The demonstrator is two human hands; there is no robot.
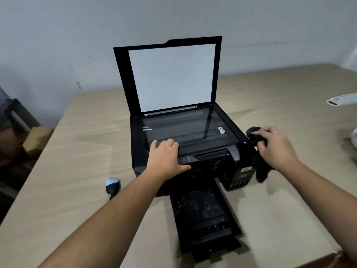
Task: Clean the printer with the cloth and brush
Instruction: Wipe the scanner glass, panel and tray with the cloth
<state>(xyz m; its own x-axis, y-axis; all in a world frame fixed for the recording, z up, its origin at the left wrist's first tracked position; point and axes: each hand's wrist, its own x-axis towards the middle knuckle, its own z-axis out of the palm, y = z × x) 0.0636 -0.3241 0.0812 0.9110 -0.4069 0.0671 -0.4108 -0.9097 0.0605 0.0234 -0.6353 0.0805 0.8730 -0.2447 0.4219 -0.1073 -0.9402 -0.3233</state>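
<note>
Printer: one black printer point(185, 151) stands mid-tabletop, its scanner lid point(170, 74) raised upright to show the white inner pad, the glass bed point(189, 126) bare beneath it
Tray: one black output tray point(204, 215) is pulled out from the printer's front toward the viewer, speckled with pale dust
Cloth: one dark cloth point(258, 167) sits at the printer's right front corner, bunched at the top and hanging down beside the ink tank side
Right hand: right hand point(274, 146) is curled over the cloth, fingers clenched into its upper bunch
Left hand: left hand point(166, 155) lies flat with fingers together on the printer's front edge, fingertips on the glass rim, thumb by the control panel
Brush: one black-handled brush point(113, 187) with a pale head lies on the tabletop left of the tray, apart from both hands; blurred
Tabletop: one light wood-grain tabletop point(77, 151) carries everything
Far right: one white object point(342, 100) at the edge, cut off by the frame
</note>
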